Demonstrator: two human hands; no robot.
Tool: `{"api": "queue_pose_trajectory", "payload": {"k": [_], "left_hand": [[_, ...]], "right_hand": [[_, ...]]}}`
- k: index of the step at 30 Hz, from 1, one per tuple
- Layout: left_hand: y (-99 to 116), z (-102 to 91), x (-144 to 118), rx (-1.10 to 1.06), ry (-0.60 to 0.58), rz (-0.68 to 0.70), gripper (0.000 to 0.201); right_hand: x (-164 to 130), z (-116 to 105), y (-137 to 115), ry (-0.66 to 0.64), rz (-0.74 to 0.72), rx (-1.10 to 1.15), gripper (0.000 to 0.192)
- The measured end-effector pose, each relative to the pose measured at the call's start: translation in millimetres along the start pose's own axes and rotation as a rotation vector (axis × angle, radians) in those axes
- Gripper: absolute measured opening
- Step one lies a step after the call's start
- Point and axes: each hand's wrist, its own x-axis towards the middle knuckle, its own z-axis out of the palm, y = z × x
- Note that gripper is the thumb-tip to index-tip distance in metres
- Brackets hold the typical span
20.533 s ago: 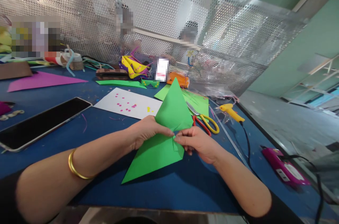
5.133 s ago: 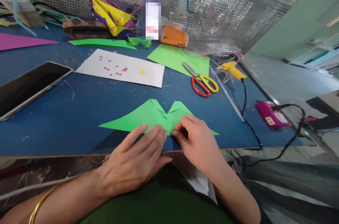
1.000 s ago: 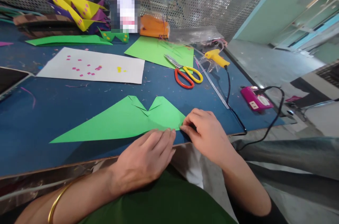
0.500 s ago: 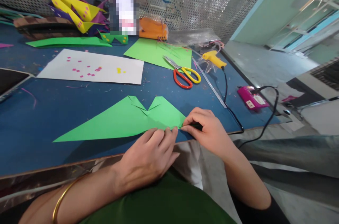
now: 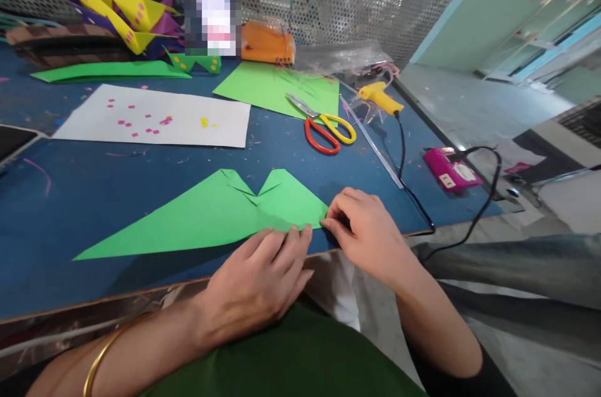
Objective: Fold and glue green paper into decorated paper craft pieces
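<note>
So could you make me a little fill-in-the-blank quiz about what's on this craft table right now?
1. Both hands, the left hand and the right hand, press on a folded paper whose colour is ____.
2. The scissors have one yellow handle and one ____ handle.
3. The white sheet carries small pink and ____ squares.
4. A black cord runs from the yellow ____.

Missing words: green; red; yellow; glue gun

On your bench you have one folded green paper (image 5: 220,215), one white sheet (image 5: 159,124), one flat green sheet (image 5: 272,87), one pair of scissors (image 5: 323,128), one glue gun (image 5: 378,96), two hands.
</note>
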Motion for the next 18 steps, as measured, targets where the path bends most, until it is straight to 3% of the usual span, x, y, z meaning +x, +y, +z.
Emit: {"api": "queue_pose_trajectory", "payload": {"k": [6,11,18], "left_hand": [[3.3,-1.0,4.8,0.071,-0.111,0.009,0.054],[4.0,1.1,5.0,0.076,-0.091,-0.004,0.053],[3.9,2.0,3.0,0.076,-0.075,-0.021,0.051]], "right_hand": [[-0.6,1.3,5.4,0.031,-0.019,0.057,0.019],[-7.5,-0.2,17.2,0.094,-0.062,0.202,0.014],[-7.4,0.1,13.4,0.097,-0.019,0.084,0.017]]}}
